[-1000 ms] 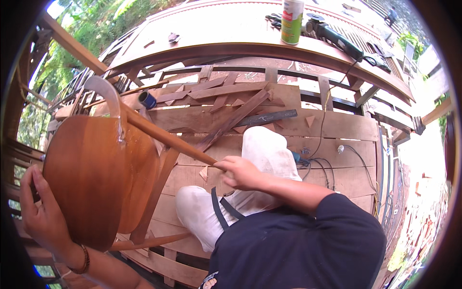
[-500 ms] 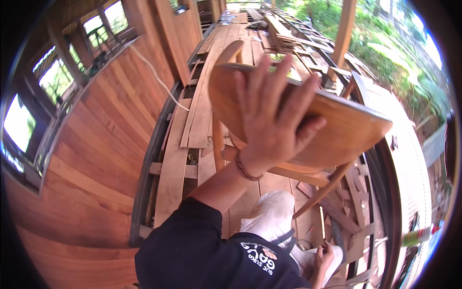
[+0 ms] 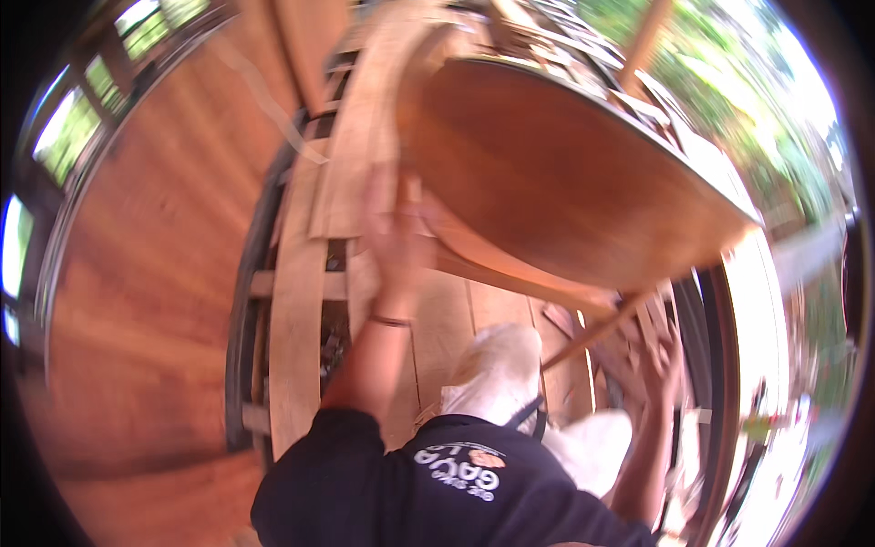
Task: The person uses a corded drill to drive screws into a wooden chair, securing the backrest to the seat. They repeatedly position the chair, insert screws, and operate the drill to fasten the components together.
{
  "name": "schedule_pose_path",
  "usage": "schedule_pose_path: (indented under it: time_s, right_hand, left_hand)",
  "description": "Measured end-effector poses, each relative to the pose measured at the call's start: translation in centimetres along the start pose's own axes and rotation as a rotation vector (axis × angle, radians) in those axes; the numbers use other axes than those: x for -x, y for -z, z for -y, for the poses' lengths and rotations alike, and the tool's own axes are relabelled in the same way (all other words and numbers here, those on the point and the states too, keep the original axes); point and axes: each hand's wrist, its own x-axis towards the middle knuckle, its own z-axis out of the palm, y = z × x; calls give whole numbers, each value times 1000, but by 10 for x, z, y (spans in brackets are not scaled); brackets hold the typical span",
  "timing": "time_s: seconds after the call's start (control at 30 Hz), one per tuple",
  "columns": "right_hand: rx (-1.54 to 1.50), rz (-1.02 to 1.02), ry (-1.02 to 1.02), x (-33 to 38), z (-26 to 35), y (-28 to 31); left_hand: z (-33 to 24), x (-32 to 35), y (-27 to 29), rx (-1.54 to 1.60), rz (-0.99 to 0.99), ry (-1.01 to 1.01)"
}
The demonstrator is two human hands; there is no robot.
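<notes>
Blocking some flr planks: wd chair (blurry)

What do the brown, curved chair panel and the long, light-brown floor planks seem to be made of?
Brown, curved chair panel: probably wood, smooth-looking and perhaps varnished, judging by its warm brown tone; blur hides fine grain.
Light-brown floor planks: apparently bare wood, matt-looking, judging by their board shape and dull, pale surface.

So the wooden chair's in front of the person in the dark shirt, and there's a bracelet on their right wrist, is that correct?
Not quite: the head view shows the bracelet on the left wrist. The wooden chair and dark shirt are right.
</notes>
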Motion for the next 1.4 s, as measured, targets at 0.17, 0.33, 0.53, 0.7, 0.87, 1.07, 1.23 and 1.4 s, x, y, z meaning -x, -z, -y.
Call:
schedule_pose_path:
  time_s: [0.17, 0.33, 0.53, 0.7, 0.87, 1.07, 1.23, 1.4]
  right_hand:
    - [178, 100, 19, -61, 6, -100]
    - [41, -320, -157, -65, -28, -121]
    - [-181, -372, -119, -59, -40, -133]
    - [-184, -451, 20, -69, -44, -138]
    - [-221, -409, 9, -72, -43, -137]
    - [-300, -249, -324, -74, -24, -117]
    - [-370, -142, -582, -67, -44, -122]
    - [-695, 5, -814, -73, -56, -117]
  left_hand:
    - [141, 7, 10, 318, 194, 278]
    - [131, 31, -29, 125, 202, 500]
    - [112, 31, -37, 14, 219, 370]
    - [106, 27, -42, 102, 219, 515]
    - [89, 24, -51, 118, 232, 425]
    - [103, 24, -36, -106, 336, 778]
    - [95, 7, -13, -296, 440, 1125]
    - [91, -11, -13, -420, 513, 1270]
